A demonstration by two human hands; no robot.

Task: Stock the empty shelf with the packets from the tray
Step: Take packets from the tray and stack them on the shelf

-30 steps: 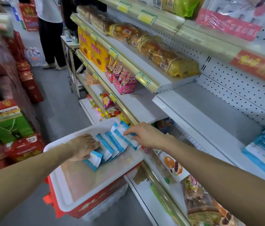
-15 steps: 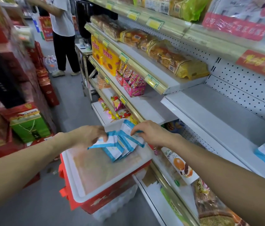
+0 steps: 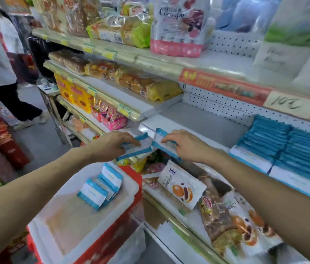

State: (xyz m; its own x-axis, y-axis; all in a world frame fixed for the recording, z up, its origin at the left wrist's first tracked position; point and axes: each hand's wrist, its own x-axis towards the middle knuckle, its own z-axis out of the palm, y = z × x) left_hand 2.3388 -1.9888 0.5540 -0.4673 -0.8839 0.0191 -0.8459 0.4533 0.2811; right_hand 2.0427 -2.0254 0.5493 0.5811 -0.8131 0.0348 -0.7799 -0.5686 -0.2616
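My left hand [image 3: 112, 144] and my right hand [image 3: 185, 144] together hold a bunch of white packets with blue edges [image 3: 146, 146] in the air, just at the front edge of the bare grey shelf [image 3: 198, 122]. A few more of the same packets [image 3: 100, 185] lie in the white tray [image 3: 68, 221], which rests on a red crate below my left arm. On the right part of that shelf, blue-and-white packets [image 3: 283, 147] stand in two tight rows.
Shelves above carry bread and snack bags [image 3: 131, 82]; the lower shelf holds pastry bags [image 3: 182, 187]. A person in a white shirt and dark trousers [image 3: 1, 73] walks in the aisle at the left. Red gift boxes [image 3: 3, 141] line the aisle's left side.
Both hands have lifted a bunch of packets out of the tray and carried it up and right to the shelf's front edge. A few packets stayed in the tray.
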